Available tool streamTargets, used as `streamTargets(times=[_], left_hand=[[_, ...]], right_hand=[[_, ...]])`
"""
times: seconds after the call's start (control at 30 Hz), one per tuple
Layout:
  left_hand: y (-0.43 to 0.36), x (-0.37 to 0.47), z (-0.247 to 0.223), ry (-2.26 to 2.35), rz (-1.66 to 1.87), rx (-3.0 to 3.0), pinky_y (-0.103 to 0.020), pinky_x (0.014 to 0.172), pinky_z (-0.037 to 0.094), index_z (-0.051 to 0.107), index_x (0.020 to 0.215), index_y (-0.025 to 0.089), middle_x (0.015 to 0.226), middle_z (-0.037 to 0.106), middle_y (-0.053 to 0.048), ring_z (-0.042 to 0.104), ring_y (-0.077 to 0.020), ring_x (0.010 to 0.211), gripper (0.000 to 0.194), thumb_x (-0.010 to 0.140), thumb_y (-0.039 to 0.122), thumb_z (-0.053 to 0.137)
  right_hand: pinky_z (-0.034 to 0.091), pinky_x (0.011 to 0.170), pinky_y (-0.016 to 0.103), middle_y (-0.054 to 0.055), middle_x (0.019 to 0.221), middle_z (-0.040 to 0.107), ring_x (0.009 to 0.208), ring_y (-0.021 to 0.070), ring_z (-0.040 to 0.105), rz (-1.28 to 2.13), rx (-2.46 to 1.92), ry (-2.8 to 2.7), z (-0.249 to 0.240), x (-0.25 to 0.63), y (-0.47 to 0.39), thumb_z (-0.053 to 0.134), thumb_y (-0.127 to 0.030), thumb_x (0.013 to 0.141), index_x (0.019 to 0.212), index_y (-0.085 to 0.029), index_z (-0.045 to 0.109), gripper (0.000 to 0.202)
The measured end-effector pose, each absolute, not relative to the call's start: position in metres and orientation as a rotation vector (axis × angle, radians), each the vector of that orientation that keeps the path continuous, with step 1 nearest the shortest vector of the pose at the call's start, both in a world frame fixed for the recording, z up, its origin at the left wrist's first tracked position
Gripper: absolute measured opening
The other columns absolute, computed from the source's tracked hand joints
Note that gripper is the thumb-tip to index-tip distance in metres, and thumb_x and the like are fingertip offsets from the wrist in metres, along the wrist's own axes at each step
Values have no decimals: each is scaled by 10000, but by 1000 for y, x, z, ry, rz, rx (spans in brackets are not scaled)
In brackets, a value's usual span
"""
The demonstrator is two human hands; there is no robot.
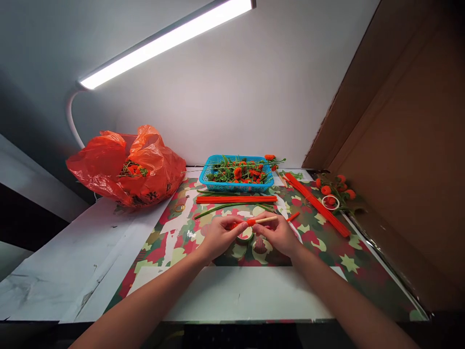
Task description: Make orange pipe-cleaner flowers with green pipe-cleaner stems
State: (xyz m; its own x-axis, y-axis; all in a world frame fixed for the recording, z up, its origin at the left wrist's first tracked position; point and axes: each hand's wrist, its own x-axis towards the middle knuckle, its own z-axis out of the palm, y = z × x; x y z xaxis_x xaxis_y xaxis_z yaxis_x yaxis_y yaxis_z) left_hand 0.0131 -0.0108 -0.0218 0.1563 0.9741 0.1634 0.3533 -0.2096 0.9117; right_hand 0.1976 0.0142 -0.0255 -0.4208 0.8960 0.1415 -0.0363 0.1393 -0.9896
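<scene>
My left hand (220, 235) pinches the left part of an orange fuzzy pipe cleaner (250, 222), which is wound around a thin pale wooden stick (267, 220). From the other side my right hand (280, 237) closes its fingers around the stick, close to the wound part. An orange end (293, 216) sticks out beyond my right hand. Below the fingers lies a roll of green tape (245, 236), partly hidden. Just behind my hands rest a bundle of orange pipe cleaners (236, 199) and several green stems (221, 209).
A blue basket (205, 180) at the back holds orange flowers with green stems. At left stands a red plastic bag (165, 162) with more flowers. Another orange bundle (319, 206) lies at right, near finished-looking flowers (341, 186) and a white ring (323, 206). A lit lamp (170, 41) hangs above.
</scene>
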Motion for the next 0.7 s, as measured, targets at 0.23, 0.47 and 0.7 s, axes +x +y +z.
streamTargets(times=[0.23, 0.47, 0.7], left_hand=[[-13, 8, -23, 1444, 1132, 2141, -233, 519, 320, 746, 826, 219, 570, 636, 4, 398, -95, 473, 266, 843, 415, 566], [-11, 8, -31, 1554, 1073, 2235, -243, 545, 328, 746, 784, 238, 569, 644, -14, 472, -116, 485, 268, 837, 427, 562], [-10, 11, -35, 1566, 1070, 2281, -233, 534, 326, 738, 764, 229, 590, 661, -20, 476, -111, 488, 293, 846, 441, 553]], right_hand=[[524, 633, 284, 21, 712, 691, 647, 159, 654, 1638, -839, -1434, -17, 198, 13, 764, -424, 660, 782, -185, 714, 273], [512, 650, 270, 27, 680, 708, 650, 160, 662, 1679, -963, -1183, -26, 191, 11, 833, -353, 559, 707, -163, 702, 275], [487, 594, 244, 6, 592, 687, 583, 132, 629, 1690, -941, -1056, -29, 187, 10, 851, -318, 497, 657, -164, 678, 281]])
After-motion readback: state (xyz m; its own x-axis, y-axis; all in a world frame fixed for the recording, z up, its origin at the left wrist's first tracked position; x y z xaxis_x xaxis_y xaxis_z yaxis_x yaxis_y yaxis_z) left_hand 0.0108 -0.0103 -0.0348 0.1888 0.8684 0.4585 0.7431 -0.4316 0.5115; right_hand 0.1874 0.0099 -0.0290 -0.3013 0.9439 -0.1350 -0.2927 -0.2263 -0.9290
